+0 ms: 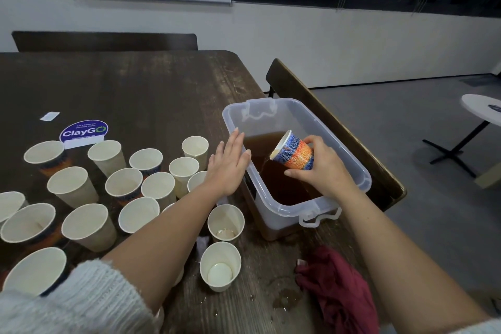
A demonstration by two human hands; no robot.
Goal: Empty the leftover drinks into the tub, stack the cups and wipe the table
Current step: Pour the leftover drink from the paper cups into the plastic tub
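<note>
A clear plastic tub (355, 168) holding brown liquid stands at the table's right edge. Over it, my right hand (322, 168) grips a patterned blue-and-orange paper cup (294, 150), tipped on its side with its mouth toward the left; a thin stream runs from its rim into the tub. With flat, straight fingers, my left hand (229, 161) rests against the tub's left rim. Several upright paper cups (123, 184) crowd the table to the left. Two more cups (225, 221) (220, 266) with a little liquid stand near the tub's front.
A dark red cloth (337, 287) lies crumpled at the table's near right, beside small puddles (284, 298) on the dark wooden table (151, 95). A round ClayGo sticker (83, 131) sits behind the cups. A bench back (333, 127) runs right of the tub.
</note>
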